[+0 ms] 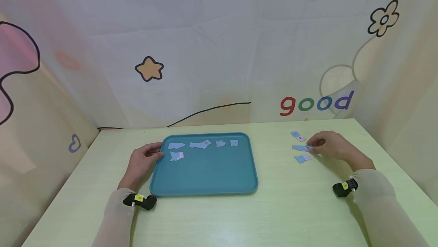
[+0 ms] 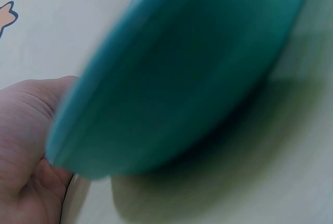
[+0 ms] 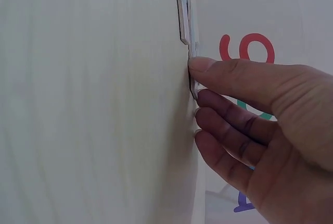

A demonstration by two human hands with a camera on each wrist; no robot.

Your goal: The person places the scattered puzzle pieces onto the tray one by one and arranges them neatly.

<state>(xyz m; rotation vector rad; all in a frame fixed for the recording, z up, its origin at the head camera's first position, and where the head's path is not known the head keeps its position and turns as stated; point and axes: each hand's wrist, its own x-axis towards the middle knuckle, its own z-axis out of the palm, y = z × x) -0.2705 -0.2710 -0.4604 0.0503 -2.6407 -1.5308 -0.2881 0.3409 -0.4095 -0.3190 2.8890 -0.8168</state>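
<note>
In the head view my left hand (image 1: 142,163) holds the left rim of a blue tray (image 1: 205,180), fingers at its upper left corner. Seen from the left wrist, the tray's teal side (image 2: 171,88) hides part of that hand (image 2: 26,146). My right hand (image 1: 333,146) pinches the right end of a long, jagged light-blue card piece (image 1: 300,148) on the table. Close up in the right wrist view, the thumb (image 3: 229,75) presses on this thin piece with the fingertips beside it. Other card pieces lie just behind (image 1: 298,136) and in front (image 1: 302,159).
Inside the tray, several irregular card pieces form a row along the far side, among them a long one (image 1: 200,144). Another piece (image 1: 176,156) lies below the row's left end. The pale table (image 1: 219,220) meets a printed cloth backdrop (image 1: 219,68) behind.
</note>
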